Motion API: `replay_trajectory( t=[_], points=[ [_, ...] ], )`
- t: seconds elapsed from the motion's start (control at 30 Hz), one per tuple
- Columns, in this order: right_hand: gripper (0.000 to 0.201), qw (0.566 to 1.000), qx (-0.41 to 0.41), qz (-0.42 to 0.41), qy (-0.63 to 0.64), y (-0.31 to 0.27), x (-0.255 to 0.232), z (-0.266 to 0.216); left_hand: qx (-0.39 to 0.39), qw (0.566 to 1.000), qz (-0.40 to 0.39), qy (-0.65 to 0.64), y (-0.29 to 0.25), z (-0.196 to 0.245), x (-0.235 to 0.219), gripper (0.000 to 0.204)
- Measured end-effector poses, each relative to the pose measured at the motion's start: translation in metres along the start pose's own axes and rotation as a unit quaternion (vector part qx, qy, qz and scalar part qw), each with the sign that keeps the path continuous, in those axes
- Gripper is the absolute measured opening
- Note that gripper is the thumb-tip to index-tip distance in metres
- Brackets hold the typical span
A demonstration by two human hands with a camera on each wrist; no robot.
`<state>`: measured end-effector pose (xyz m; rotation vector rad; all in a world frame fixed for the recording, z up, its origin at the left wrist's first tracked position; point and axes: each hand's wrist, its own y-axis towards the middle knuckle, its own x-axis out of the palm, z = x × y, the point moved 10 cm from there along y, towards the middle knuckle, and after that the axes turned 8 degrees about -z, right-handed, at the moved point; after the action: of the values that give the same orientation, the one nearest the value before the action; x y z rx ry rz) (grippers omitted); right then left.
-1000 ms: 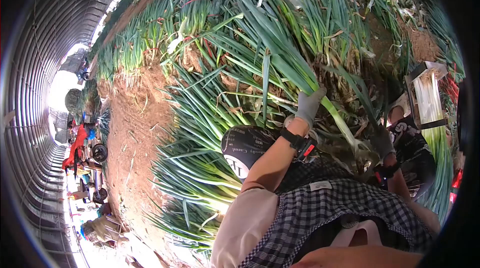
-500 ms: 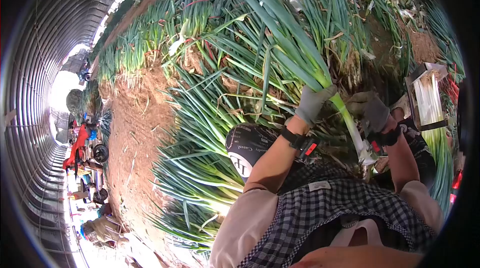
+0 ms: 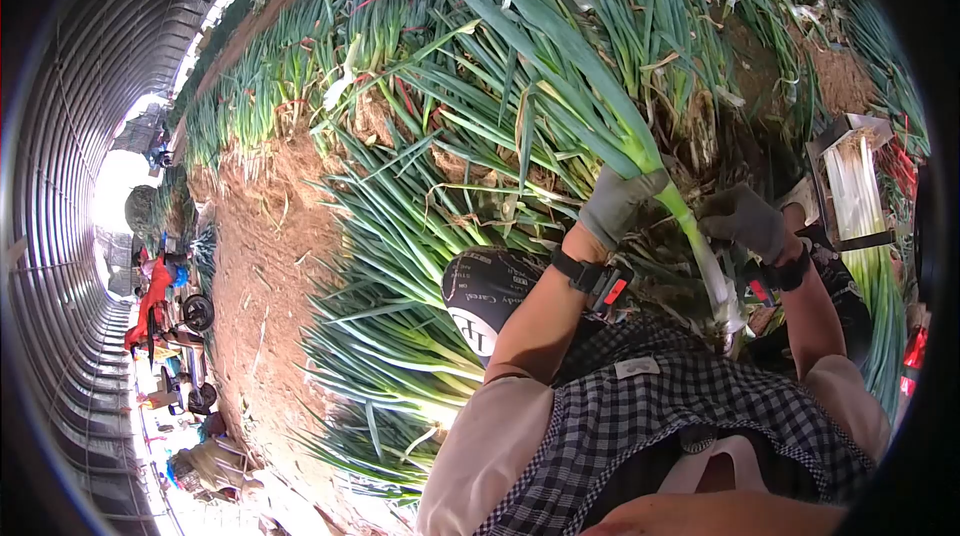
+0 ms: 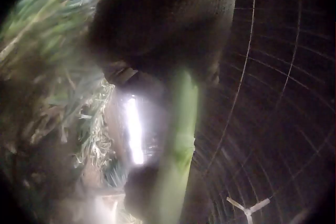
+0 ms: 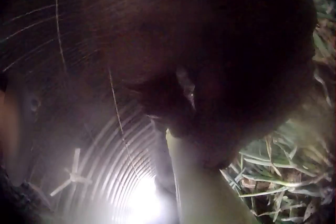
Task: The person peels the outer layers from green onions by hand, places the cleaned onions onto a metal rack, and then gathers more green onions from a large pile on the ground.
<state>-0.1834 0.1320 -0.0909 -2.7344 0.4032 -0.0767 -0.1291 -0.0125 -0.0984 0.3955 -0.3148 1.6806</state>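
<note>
Gripping green onion (image 3: 632, 146) in L hand (image 3: 612, 206); holding R hand (image 3: 746, 220) at stalk (image 3: 710, 264), just rootward of L, can't tell if pinching. Got more onions (image 3: 400, 341) piled nr L hand, outer side.

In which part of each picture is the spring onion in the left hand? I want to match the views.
Head: right of centre, the spring onion slants from top middle down to the right.
Left wrist: its green stalk, lower middle.
Right wrist: its pale stem, bottom middle.
Shared landmark: the ribbed roof, on the left, right and left respectively.
</note>
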Motion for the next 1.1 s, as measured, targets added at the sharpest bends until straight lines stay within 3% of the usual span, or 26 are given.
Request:
replay_trajectory(
  t=[0.1, 0.17, 0.37, 0.5, 0.57, 0.6, 0.67, 0.7, 0.77, 0.9, 0.97, 1.0, 1.03, 1.1],
  points=[
    [0.016, 0.998, 0.046, 0.003, -0.03, -0.005, 0.003, -0.002, 0.0, 1.0, 0.007, 0.001, -0.004, 0.005, 0.002, 0.034],
    [0.015, 1.0, 0.002, -0.015, -0.02, 0.0, 0.001, 0.001, -0.004, 1.0, 0.004, 0.001, -0.004, 0.003, 0.002, 0.036],
    [0.015, 0.995, -0.011, -0.012, -0.101, 0.001, 0.002, -0.007, 0.004, 0.999, -0.036, -0.015, -0.002, -0.001, 0.004, 0.044],
    [0.016, 0.998, 0.034, -0.02, -0.049, 0.003, 0.008, 0.017, 0.04, 0.994, -0.063, -0.075, -0.008, 0.015, 0.018, 0.036],
    [0.019, 0.993, -0.059, 0.093, -0.033, 0.005, -0.016, 0.045, 0.042, 0.994, -0.055, -0.079, -0.01, 0.016, 0.018, 0.038],
    [0.019, 0.993, -0.059, 0.092, -0.033, 0.0, -0.012, 0.031, 0.044, 0.995, -0.047, -0.082, -0.011, 0.017, 0.016, 0.039],
    [0.024, 0.997, 0.053, 0.037, -0.052, -0.014, 0.006, 0.016, 0.036, 0.994, -0.066, -0.085, -0.011, 0.015, 0.018, 0.041],
    [0.024, 0.996, 0.054, 0.038, -0.052, -0.013, 0.003, 0.019, 0.028, 0.992, -0.088, -0.087, -0.01, 0.014, 0.022, 0.042],
    [0.023, 0.968, -0.097, -0.021, -0.229, -0.012, 0.014, -0.003, 0.028, 0.992, -0.077, -0.095, -0.012, 0.012, 0.026, 0.044],
    [0.016, 0.981, -0.047, -0.06, -0.178, -0.006, 0.021, 0.002, 0.016, 0.991, -0.084, -0.105, -0.009, 0.012, 0.029, 0.045],
    [0.018, 0.934, -0.193, -0.152, -0.261, -0.006, 0.043, -0.015, 0.026, 0.99, -0.093, -0.106, -0.01, 0.015, 0.031, 0.043],
    [0.024, 0.989, 0.117, -0.074, -0.054, -0.003, 0.029, 0.022, 0.034, 0.988, -0.102, -0.106, -0.012, 0.017, 0.033, 0.042],
    [0.024, 0.989, 0.118, -0.075, -0.054, -0.001, 0.027, 0.03, 0.033, 0.989, -0.101, -0.107, -0.012, 0.017, 0.033, 0.042],
    [0.023, 0.983, 0.008, -0.103, -0.149, 0.007, 0.017, 0.05, 0.014, 0.991, -0.1, -0.085, -0.012, 0.013, 0.033, 0.047]
  ],
)
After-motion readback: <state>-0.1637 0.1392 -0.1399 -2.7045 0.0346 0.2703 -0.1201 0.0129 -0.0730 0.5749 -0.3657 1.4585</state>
